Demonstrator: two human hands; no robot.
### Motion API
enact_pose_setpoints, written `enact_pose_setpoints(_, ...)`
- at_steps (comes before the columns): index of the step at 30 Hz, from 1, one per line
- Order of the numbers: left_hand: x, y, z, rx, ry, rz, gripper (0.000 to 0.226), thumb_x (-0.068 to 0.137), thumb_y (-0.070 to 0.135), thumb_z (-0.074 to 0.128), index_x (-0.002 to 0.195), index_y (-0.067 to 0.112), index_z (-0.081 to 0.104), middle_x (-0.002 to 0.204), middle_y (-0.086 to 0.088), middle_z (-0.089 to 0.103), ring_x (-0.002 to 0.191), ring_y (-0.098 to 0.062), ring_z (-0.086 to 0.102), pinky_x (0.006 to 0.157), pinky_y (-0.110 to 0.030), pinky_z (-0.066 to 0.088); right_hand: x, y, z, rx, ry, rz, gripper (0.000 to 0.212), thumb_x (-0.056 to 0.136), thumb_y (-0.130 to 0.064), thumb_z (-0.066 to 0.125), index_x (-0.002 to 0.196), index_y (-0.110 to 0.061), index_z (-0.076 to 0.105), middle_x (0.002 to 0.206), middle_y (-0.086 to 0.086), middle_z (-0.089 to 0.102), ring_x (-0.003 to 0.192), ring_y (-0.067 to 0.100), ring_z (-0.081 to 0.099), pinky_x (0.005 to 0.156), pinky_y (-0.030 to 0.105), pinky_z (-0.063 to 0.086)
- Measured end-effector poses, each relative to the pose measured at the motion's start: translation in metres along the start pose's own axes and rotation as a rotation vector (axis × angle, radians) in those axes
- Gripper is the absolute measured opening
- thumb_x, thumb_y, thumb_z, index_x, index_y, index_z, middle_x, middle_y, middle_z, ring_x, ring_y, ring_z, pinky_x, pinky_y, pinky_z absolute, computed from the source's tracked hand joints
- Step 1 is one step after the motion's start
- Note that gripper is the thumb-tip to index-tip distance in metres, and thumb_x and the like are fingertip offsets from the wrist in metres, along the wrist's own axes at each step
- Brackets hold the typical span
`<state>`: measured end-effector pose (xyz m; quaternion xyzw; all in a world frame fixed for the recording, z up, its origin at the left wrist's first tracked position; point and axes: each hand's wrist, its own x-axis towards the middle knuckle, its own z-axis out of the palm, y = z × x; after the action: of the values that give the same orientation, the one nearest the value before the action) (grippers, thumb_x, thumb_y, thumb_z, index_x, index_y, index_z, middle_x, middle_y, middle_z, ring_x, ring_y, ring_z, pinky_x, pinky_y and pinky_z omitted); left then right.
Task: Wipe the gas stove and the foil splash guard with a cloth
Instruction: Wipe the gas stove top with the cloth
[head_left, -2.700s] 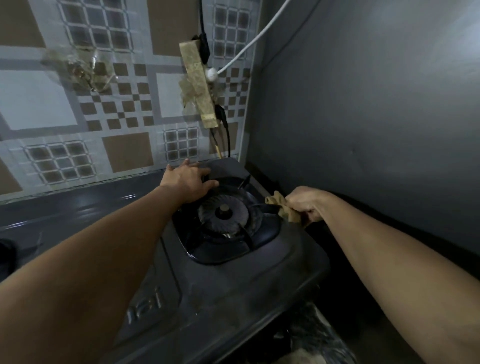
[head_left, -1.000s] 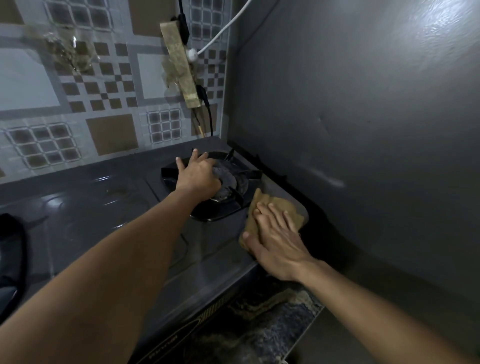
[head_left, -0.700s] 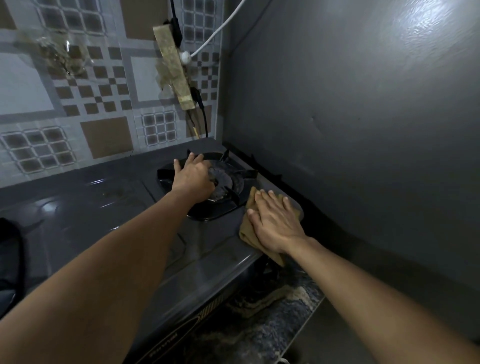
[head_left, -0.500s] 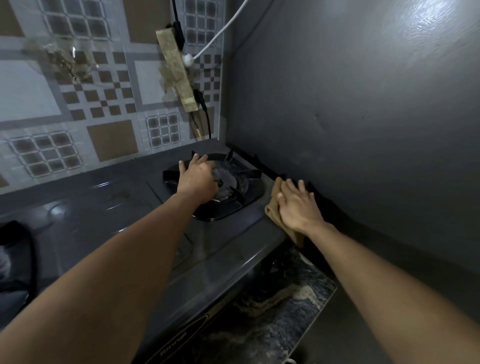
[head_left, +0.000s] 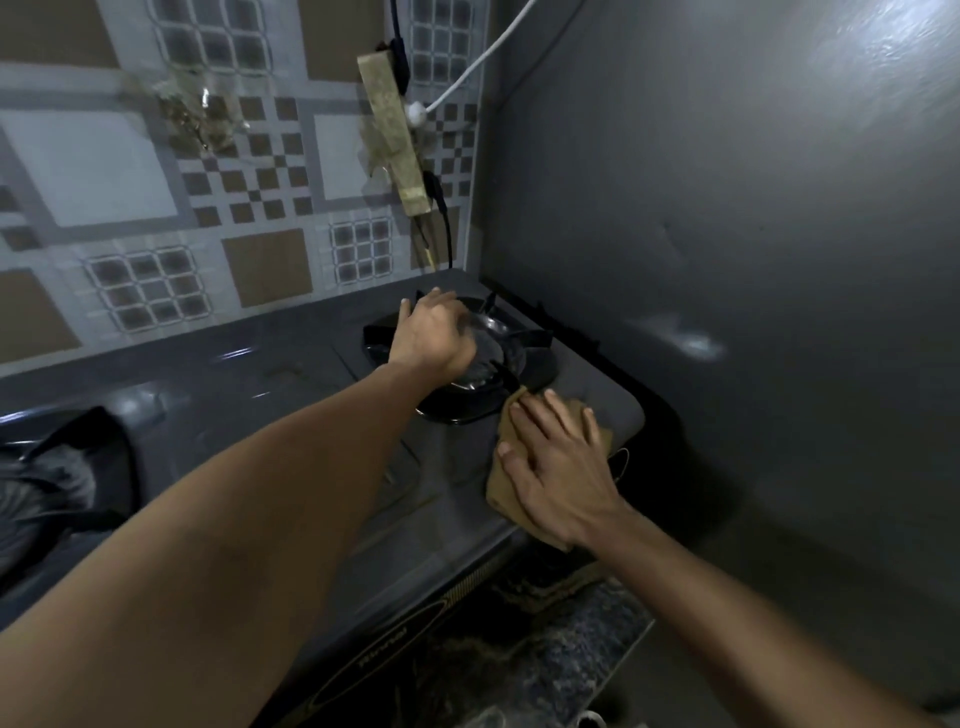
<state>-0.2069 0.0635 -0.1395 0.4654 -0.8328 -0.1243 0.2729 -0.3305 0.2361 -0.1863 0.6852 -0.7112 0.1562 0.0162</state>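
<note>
A dark grey gas stove (head_left: 322, 499) runs across the middle of the head view, with a black burner and pan support (head_left: 519, 358) at its right end. My left hand (head_left: 431, 338) rests on that pan support, fingers draped over it. My right hand (head_left: 558, 467) lies flat with straight, spread fingers on a tan cloth (head_left: 501, 486), pressing it onto the stove top's front right corner, just in front of the burner. The grey foil splash guard (head_left: 727, 249) rises on the right, close to the stove's right edge, with a bright glare spot on it.
A taped power strip (head_left: 395, 140) with a white cable (head_left: 467, 65) and a black cable (head_left: 441, 208) hangs on the tiled back wall above the burner. A dark crumpled object (head_left: 62, 483) lies at the stove's left end. Mottled stone counter (head_left: 550, 660) shows below the stove's front.
My right hand went from holding the bunched cloth at the stove's right edge to pressing it flat. In the last half second it slid the cloth from that edge toward the front corner. My left hand stayed on the burner.
</note>
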Motion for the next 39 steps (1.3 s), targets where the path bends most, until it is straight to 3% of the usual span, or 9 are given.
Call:
enact_pose_setpoints(6,-0.011,-0.027,-0.038,0.088,0.064,0.014,0.03,0.095,0.023,0.041,0.1,0.008,0.067,0.119,-0.008,0.062,0.119,-0.028,0.051,0.111,-0.054,0.024,-0.003,-0.027,0.0,0.0,-0.017,-0.251,0.057,0.098,-0.042,0.024,0.138,-0.013,0.052,0.142,0.001,0.051,0.132,0.023,0.044,0.113,0.051,0.029)
enact_pose_setpoints(10,-0.032,-0.057,-0.07,0.148,0.039,-0.077,0.033,0.099,0.027,0.037,0.101,0.009,0.064,0.116,-0.009,0.061,0.118,-0.029,0.051,0.113,-0.055,0.02,-0.006,-0.047,0.0,-0.023,-0.101,-0.267,0.073,0.097,-0.053,0.004,0.151,-0.011,0.03,0.158,0.001,0.028,0.147,0.022,0.02,0.122,0.039,0.007)
enact_pose_setpoints(13,-0.052,-0.078,-0.091,0.252,0.029,-0.18,0.038,0.101,0.03,0.034,0.114,0.008,0.063,0.126,-0.014,0.059,0.127,-0.032,0.046,0.114,-0.054,0.02,-0.006,-0.056,0.001,0.039,-0.16,-0.36,0.08,0.092,-0.056,-0.003,0.152,-0.012,0.026,0.16,0.002,0.021,0.15,0.018,0.012,0.121,0.031,-0.003)
enact_pose_setpoints(15,-0.067,-0.093,-0.104,0.281,0.022,-0.254,0.041,0.102,0.032,0.032,0.122,0.008,0.06,0.134,-0.015,0.055,0.133,-0.031,0.041,0.115,-0.054,0.016,0.0,-0.075,0.004,0.072,-0.17,-0.428,0.071,0.097,-0.053,0.007,0.151,-0.011,0.029,0.16,0.004,0.023,0.149,0.019,0.015,0.12,0.03,0.0)
enact_pose_setpoints(19,-0.097,-0.122,-0.125,0.401,-0.072,-0.355,0.048,0.101,0.039,0.028,0.127,0.008,0.055,0.141,-0.013,0.048,0.138,-0.03,0.034,0.113,-0.058,0.016,0.025,-0.105,0.011,0.025,-0.242,-0.448,0.055,0.105,-0.035,0.023,0.154,-0.01,0.018,0.163,0.003,0.011,0.15,0.016,0.006,0.121,0.03,-0.002)
enact_pose_setpoints(24,-0.133,-0.143,-0.145,0.418,-0.111,-0.474,0.058,0.101,0.044,0.026,0.139,0.003,0.043,0.157,-0.015,0.026,0.148,-0.029,0.015,0.116,-0.061,0.007,0.06,-0.134,0.022,0.065,-0.306,-0.407,0.055,0.105,-0.035,0.023,0.155,-0.013,0.014,0.163,0.0,0.008,0.15,0.013,0.003,0.12,0.031,-0.004)
enact_pose_setpoints(30,-0.168,-0.145,-0.149,0.364,-0.124,-0.539,0.065,0.101,0.048,0.023,0.15,0.004,0.026,0.162,-0.015,0.009,0.15,-0.027,0.003,0.12,-0.05,0.001,0.106,-0.16,0.03,0.002,-0.34,-0.301,0.061,0.103,-0.043,0.018,0.156,-0.014,0.007,0.164,-0.002,0.002,0.15,0.015,0.001,0.122,0.038,-0.001)
enact_pose_setpoints(35,-0.178,-0.144,-0.147,0.272,0.058,-0.61,0.062,0.1,0.043,0.024,0.143,-0.001,0.037,0.159,-0.017,0.02,0.149,-0.029,0.01,0.12,-0.051,0.005,0.083,-0.159,0.034,-0.046,-0.358,-0.268,0.067,0.101,-0.049,0.015,0.155,-0.014,-0.002,0.163,0.0,-0.008,0.15,0.017,-0.007,0.121,0.04,-0.005)
enact_pose_setpoints(39,-0.177,-0.145,-0.151,0.273,0.126,-0.648,0.048,0.099,0.033,0.029,0.118,-0.002,0.056,0.136,-0.022,0.05,0.132,-0.034,0.039,0.112,-0.048,0.026,0.108,-0.166,0.037,-0.053,-0.356,-0.3,0.069,0.1,-0.051,0.016,0.155,-0.014,-0.003,0.163,0.0,-0.008,0.15,0.016,-0.008,0.121,0.041,-0.006)
